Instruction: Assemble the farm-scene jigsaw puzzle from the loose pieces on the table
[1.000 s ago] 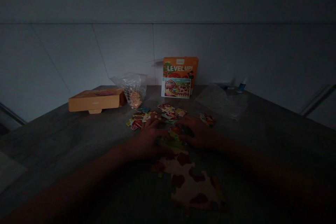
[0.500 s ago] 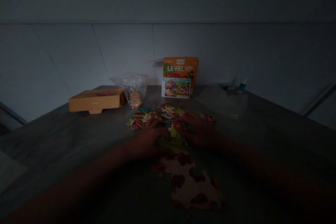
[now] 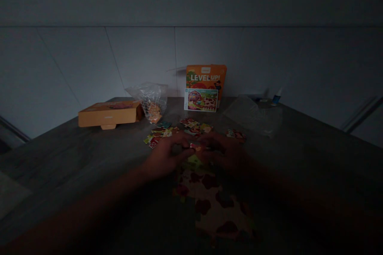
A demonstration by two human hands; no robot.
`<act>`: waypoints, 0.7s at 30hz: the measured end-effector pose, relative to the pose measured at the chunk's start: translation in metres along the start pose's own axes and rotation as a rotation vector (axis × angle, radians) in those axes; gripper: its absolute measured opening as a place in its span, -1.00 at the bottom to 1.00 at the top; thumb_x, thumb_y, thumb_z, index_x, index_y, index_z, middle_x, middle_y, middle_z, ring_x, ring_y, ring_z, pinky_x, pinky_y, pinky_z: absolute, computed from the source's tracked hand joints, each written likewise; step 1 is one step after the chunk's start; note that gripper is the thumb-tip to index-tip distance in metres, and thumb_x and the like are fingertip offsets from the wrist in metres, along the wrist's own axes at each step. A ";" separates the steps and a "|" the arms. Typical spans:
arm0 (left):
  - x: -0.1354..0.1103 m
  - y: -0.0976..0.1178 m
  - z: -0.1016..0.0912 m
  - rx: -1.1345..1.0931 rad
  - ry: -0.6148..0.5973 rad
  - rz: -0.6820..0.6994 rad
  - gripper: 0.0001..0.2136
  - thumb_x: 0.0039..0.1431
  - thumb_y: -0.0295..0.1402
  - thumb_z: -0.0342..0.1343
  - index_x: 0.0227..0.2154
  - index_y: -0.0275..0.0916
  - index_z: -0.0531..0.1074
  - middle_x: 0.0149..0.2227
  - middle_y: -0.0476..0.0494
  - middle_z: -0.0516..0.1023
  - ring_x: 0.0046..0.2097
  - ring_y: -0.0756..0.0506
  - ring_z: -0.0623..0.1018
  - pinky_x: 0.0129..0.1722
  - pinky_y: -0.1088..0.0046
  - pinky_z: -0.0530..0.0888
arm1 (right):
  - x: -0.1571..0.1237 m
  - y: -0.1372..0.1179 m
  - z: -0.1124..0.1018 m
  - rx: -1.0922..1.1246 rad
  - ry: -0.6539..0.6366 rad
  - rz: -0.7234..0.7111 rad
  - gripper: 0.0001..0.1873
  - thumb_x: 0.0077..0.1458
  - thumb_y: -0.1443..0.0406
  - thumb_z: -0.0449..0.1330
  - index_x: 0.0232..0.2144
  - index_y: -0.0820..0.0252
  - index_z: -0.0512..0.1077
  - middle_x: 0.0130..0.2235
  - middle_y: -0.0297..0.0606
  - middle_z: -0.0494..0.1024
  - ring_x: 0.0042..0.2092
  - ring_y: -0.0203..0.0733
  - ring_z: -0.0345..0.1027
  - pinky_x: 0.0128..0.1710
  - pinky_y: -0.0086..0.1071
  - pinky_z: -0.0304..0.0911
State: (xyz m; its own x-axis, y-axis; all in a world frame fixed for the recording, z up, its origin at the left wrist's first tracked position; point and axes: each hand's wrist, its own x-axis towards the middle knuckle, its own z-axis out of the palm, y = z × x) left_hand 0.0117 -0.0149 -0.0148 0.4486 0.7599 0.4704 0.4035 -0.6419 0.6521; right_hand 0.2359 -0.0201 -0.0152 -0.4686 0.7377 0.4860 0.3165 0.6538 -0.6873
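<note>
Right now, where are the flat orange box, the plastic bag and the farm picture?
flat orange box (image 3: 109, 115): head view, front side.
plastic bag (image 3: 152, 100): head view, clear middle.
farm picture (image 3: 200, 100): head view, its centre.

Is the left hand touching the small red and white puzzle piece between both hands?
Touching. The head view shows the left hand with its fingertips against the puzzle piece, no gap; the right hand meets its other side.
</note>
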 end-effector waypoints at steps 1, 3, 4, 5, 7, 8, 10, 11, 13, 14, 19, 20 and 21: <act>0.000 0.002 0.000 -0.005 -0.020 -0.007 -0.90 0.15 -0.32 0.15 -0.31 -0.22 0.45 -0.26 -0.05 0.54 -0.17 -0.08 0.51 -0.10 0.34 0.43 | -0.001 -0.002 0.001 -0.001 -0.023 0.009 -0.68 0.13 0.24 0.18 -0.05 0.15 0.37 -0.15 -0.21 0.57 -0.15 -0.16 0.47 -0.19 -0.34 0.35; 0.000 0.006 0.000 -0.008 -0.064 -0.039 -0.88 0.16 -0.34 0.11 -0.26 -0.22 0.46 -0.36 -0.03 0.53 -0.26 -0.07 0.51 -0.20 0.36 0.44 | -0.002 -0.005 0.002 -0.057 -0.063 0.001 -0.74 0.16 0.24 0.15 -0.09 0.16 0.39 -0.14 -0.20 0.57 -0.14 -0.16 0.46 -0.17 -0.32 0.33; 0.000 0.008 0.000 -0.015 -0.078 -0.060 -0.86 0.16 -0.35 0.09 -0.23 -0.22 0.46 -0.37 -0.03 0.53 -0.29 -0.07 0.51 -0.24 0.36 0.43 | -0.002 -0.005 0.001 -0.096 -0.077 -0.013 -0.76 0.17 0.25 0.13 -0.11 0.17 0.40 -0.14 -0.19 0.56 -0.15 -0.16 0.46 -0.16 -0.31 0.32; 0.001 0.009 0.000 -0.023 -0.086 -0.080 -0.85 0.17 -0.34 0.07 -0.23 -0.22 0.46 -0.38 -0.03 0.53 -0.30 -0.07 0.50 -0.27 0.37 0.43 | -0.002 -0.005 0.001 -0.135 -0.086 -0.028 -0.78 0.19 0.25 0.11 -0.12 0.18 0.40 -0.13 -0.18 0.56 -0.15 -0.15 0.46 -0.17 -0.31 0.32; 0.002 0.008 0.001 -0.027 -0.094 -0.113 -0.84 0.17 -0.34 0.05 -0.23 -0.22 0.46 -0.39 -0.04 0.53 -0.33 -0.07 0.49 -0.31 0.38 0.41 | -0.002 -0.003 -0.002 -0.197 -0.099 -0.053 -0.77 0.22 0.28 0.05 -0.11 0.20 0.39 -0.10 -0.14 0.55 -0.14 -0.14 0.45 -0.17 -0.29 0.31; 0.002 0.007 0.001 -0.019 -0.092 -0.126 -0.84 0.17 -0.33 0.05 -0.24 -0.22 0.46 -0.41 -0.03 0.52 -0.34 -0.06 0.48 -0.33 0.39 0.40 | -0.002 -0.002 -0.003 -0.218 -0.098 -0.064 -0.75 0.23 0.30 0.02 -0.09 0.21 0.39 -0.10 -0.12 0.55 -0.13 -0.13 0.45 -0.16 -0.29 0.31; 0.002 0.004 0.001 0.000 -0.087 -0.144 -0.85 0.16 -0.33 0.06 -0.26 -0.22 0.46 -0.43 -0.02 0.50 -0.36 -0.05 0.47 -0.35 0.41 0.39 | -0.001 0.001 -0.005 -0.255 -0.086 -0.074 -0.72 0.23 0.34 -0.02 -0.07 0.21 0.38 -0.10 -0.13 0.55 -0.12 -0.13 0.45 -0.16 -0.29 0.30; 0.002 0.003 0.002 -0.002 -0.081 -0.153 -0.86 0.15 -0.32 0.07 -0.27 -0.22 0.45 -0.43 -0.02 0.50 -0.37 -0.05 0.47 -0.36 0.41 0.39 | -0.001 0.001 -0.006 -0.269 -0.080 -0.074 -0.71 0.23 0.35 -0.04 -0.07 0.20 0.39 -0.11 -0.14 0.56 -0.12 -0.13 0.45 -0.16 -0.29 0.30; 0.003 0.001 0.003 -0.037 -0.065 -0.177 -0.87 0.14 -0.31 0.10 -0.28 -0.22 0.43 -0.45 -0.01 0.50 -0.38 -0.04 0.48 -0.37 0.43 0.39 | 0.000 0.001 -0.006 -0.277 -0.069 -0.076 -0.70 0.23 0.34 -0.05 -0.08 0.19 0.40 -0.14 -0.15 0.56 -0.14 -0.14 0.45 -0.17 -0.30 0.30; 0.003 0.000 0.003 -0.065 -0.062 -0.191 -0.87 0.14 -0.31 0.11 -0.28 -0.23 0.42 -0.45 0.00 0.51 -0.38 -0.04 0.49 -0.37 0.43 0.40 | 0.000 0.000 -0.005 -0.273 -0.069 -0.074 -0.71 0.23 0.32 -0.03 -0.09 0.19 0.41 -0.15 -0.16 0.57 -0.16 -0.14 0.45 -0.18 -0.31 0.30; 0.002 -0.002 0.004 -0.193 -0.106 -0.178 -0.88 0.16 -0.33 0.11 -0.25 -0.21 0.42 -0.35 -0.04 0.57 -0.30 -0.06 0.56 -0.29 0.40 0.48 | 0.001 0.000 -0.004 -0.256 -0.027 -0.067 -0.71 0.20 0.21 0.08 -0.09 0.16 0.45 -0.16 -0.18 0.58 -0.19 -0.13 0.45 -0.21 -0.32 0.30; 0.002 -0.003 0.004 -0.182 -0.102 -0.155 -0.88 0.17 -0.35 0.10 -0.24 -0.21 0.42 -0.31 -0.05 0.58 -0.27 -0.06 0.56 -0.25 0.39 0.49 | 0.002 0.003 -0.006 -0.273 0.022 -0.062 -0.71 0.20 0.22 0.08 -0.08 0.16 0.46 -0.18 -0.19 0.58 -0.19 -0.13 0.45 -0.20 -0.31 0.30; 0.002 -0.004 0.004 -0.147 -0.083 -0.129 -0.89 0.18 -0.36 0.09 -0.24 -0.20 0.42 -0.28 -0.06 0.58 -0.24 -0.07 0.56 -0.22 0.37 0.49 | 0.003 0.006 -0.010 -0.301 0.082 -0.048 -0.70 0.19 0.22 0.08 -0.09 0.17 0.46 -0.20 -0.18 0.58 -0.21 -0.12 0.45 -0.21 -0.30 0.30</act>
State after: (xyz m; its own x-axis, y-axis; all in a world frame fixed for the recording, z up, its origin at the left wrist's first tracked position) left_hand 0.0141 -0.0116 -0.0186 0.4671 0.8199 0.3310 0.3435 -0.5132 0.7865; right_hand 0.2450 -0.0122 -0.0121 -0.4246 0.7077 0.5647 0.5309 0.6998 -0.4779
